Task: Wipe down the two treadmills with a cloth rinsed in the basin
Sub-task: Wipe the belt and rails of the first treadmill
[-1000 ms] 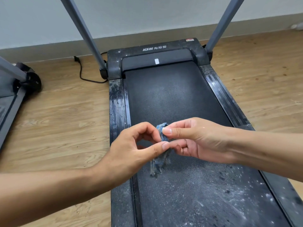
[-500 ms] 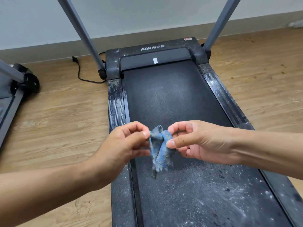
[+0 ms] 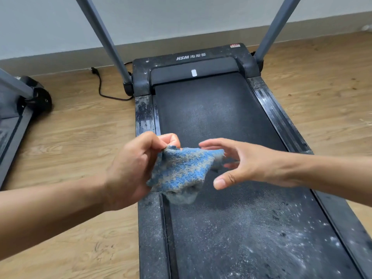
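Left hand (image 3: 130, 170) pinches the blue-grey cloth (image 3: 181, 170) by its upper corner, fingers curled. Right hand (image 3: 247, 166), fingers spread and straight, sits at its right edge; contact unclear. Below, the dusty treadmill (image 3: 211, 113); second treadmill (image 3: 12, 121) leftward.

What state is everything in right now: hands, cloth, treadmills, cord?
treadmill: dusty, white specks thickest at its near end
cloth: spread open, held above the treadmill
left hand: pinches the cloth's top corner
right hand: open, fingers spread beside the cloth
second treadmill: partly in view at left
power cord: plug lying on the floor
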Tool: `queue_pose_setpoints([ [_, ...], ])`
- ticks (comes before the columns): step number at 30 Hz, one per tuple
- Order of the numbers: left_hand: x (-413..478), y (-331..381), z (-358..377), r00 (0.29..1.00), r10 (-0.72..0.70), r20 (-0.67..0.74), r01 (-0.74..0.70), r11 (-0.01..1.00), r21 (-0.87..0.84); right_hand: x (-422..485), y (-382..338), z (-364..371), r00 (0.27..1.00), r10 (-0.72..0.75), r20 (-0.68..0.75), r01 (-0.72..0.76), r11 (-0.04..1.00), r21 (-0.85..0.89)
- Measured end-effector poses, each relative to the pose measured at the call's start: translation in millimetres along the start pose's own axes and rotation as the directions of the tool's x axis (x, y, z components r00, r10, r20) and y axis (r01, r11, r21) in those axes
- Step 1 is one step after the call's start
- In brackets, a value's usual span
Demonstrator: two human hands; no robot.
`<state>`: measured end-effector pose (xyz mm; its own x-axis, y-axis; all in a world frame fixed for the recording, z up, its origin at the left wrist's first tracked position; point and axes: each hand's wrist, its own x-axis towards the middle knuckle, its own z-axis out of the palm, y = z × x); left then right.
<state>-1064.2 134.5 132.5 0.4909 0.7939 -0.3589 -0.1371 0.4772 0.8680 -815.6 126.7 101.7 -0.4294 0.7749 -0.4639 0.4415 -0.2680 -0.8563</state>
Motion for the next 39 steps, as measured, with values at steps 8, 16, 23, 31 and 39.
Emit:
queue_pose_setpoints([
  [8,17.3,2.5,-6.8,0.99,-0.051,-0.129,0.044,0.997,-0.06,1.6,-6.0,14.3,0.972,-0.027,0.234,-0.089,0.878,0.471],
  [16,14.1,-52.0,-35.4,0.978,-0.209,-0.027,0.209,0.978,0.014,-3.1,-11.2,14.6,0.991,0.043,0.124,-0.104,0.836,0.538],
  [23,-8.5,-80.7,-29.0,0.946,-0.24,0.217,0.151,0.92,0.361,-0.8,-22.9,5.0,0.998,0.038,0.057,-0.067,0.725,0.686],
  [31,2.3,-55.9,-9.3,0.995,0.09,-0.044,-0.081,0.981,0.176,1.5,-19.9,0.0,0.998,0.056,-0.003,-0.041,0.77,0.637],
  [39,6.0,-45.0,-28.2,0.947,0.231,-0.223,-0.16,0.942,0.297,2.6,0.7,-14.7,0.992,0.125,0.011,-0.108,0.807,0.58],
])
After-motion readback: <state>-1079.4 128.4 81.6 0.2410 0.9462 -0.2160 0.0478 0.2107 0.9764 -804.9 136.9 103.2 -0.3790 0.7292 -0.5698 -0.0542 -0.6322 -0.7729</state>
